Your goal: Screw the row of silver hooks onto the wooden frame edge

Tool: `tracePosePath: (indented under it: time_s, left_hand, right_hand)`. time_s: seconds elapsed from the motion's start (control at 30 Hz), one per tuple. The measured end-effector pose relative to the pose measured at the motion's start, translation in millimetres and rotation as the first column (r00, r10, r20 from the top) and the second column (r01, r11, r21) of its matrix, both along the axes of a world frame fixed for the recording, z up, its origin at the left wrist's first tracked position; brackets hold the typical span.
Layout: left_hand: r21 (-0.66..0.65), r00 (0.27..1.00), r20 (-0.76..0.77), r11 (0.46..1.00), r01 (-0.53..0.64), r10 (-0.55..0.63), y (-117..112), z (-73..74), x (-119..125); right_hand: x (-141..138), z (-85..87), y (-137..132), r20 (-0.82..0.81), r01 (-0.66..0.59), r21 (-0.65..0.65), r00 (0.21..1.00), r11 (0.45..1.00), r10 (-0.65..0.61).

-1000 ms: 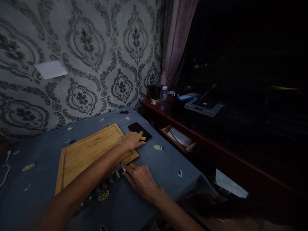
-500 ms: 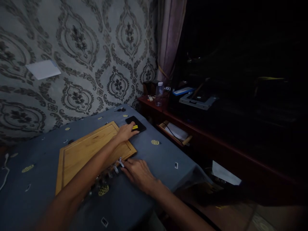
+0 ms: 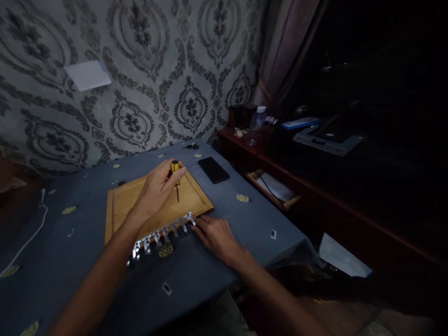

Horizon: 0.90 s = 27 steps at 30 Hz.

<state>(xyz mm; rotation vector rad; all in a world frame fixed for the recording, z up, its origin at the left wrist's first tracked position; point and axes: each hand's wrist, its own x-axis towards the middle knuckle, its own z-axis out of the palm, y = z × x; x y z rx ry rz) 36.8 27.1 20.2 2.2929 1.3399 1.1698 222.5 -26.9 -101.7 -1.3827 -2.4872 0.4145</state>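
Note:
My left hand [image 3: 159, 184] is closed around a yellow-and-black screwdriver [image 3: 176, 173], held upright with its shaft pointing down over the wooden board [image 3: 140, 219]. Along the board's near edge lies a shiny metal hook rail [image 3: 164, 231] with several hooks hanging toward me. At the rail's right end rests my right hand [image 3: 217, 237], its thumb and fingertips closed on that end by the board's corner. The fingertips are partly hidden there.
A black phone [image 3: 213, 170] lies beyond the board on the blue tablecloth [image 3: 224, 256]. Keys [image 3: 192, 146] are at the far corner, and a white cable [image 3: 40, 219] runs at left. An open drawer [image 3: 275, 186] juts from the red-brown cabinet, with a plastic bottle [image 3: 257, 125] on top.
My left hand has come back from beside the phone to above the board, bringing the screwdriver upright. My right hand stays at the rail's end. The view has shifted.

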Motion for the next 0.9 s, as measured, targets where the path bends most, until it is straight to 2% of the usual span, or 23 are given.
tracePosePath:
  time_s: [0.13,0.33,0.47,0.67,0.9]
  left_hand:
    - [-0.024,0.996,0.063,0.997,-0.068,0.069,-24.2,-5.8,-7.6]
    - [0.036,0.992,-0.010,0.992,-0.122,0.122,-39.6,-19.8,-11.3]
    - [0.057,0.990,-0.064,0.991,-0.123,0.127,-38.6,-27.7,-11.2]
    - [0.096,0.995,-0.068,0.993,-0.070,0.076,-32.3,-41.6,-9.3]
    - [0.111,0.998,-0.043,0.993,-0.049,0.054,-31.3,-46.2,-7.8]
  right_hand:
    - [-0.2,-6.8,0.8,-0.012,-0.001,0.042,1.000,0.999,0.002]
    - [0.4,-18.5,3.9,-0.048,0.001,0.126,0.999,0.992,0.005]
    - [1.7,-21.5,3.8,-0.059,-0.002,0.154,0.998,0.988,0.012]
    - [2.3,-21.7,3.2,-0.068,-0.006,0.187,0.998,0.982,0.019]
    - [2.6,-23.8,3.0,-0.083,0.002,0.192,0.996,0.981,0.015]
